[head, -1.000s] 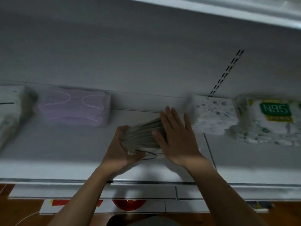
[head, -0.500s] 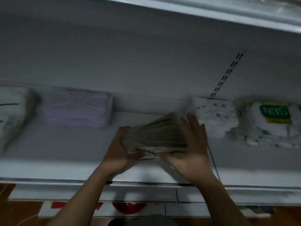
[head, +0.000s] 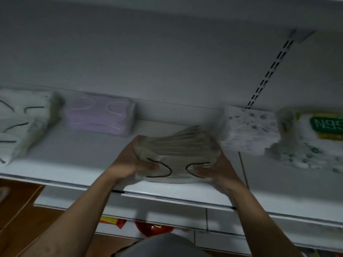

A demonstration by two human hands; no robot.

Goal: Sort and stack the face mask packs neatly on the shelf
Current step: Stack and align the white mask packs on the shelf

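A clear pack of grey masks with black ear loops (head: 176, 151) sits tilted near the front of the white shelf (head: 78, 160). My left hand (head: 133, 160) grips its left end and my right hand (head: 217, 167) grips its right end, thumbs on the front face. On the shelf behind stand a lilac mask pack (head: 100, 115) at centre left, a white pack with black loops (head: 20, 123) at far left, a white speckled pack (head: 248, 130) right of my hands, and a pack with a green N95 label (head: 315, 138) at far right.
The upper shelf overhangs at the top. A slotted upright (head: 269, 71) runs down the back panel. Lower shelf edges (head: 185, 216) jut out below, with red items (head: 152, 228) under them and wooden floor (head: 16, 201) at lower left.
My right hand slid from lying over the pack's top to gripping its right end. The pack turned so its front face with the black loops shows, and the view drew closer.
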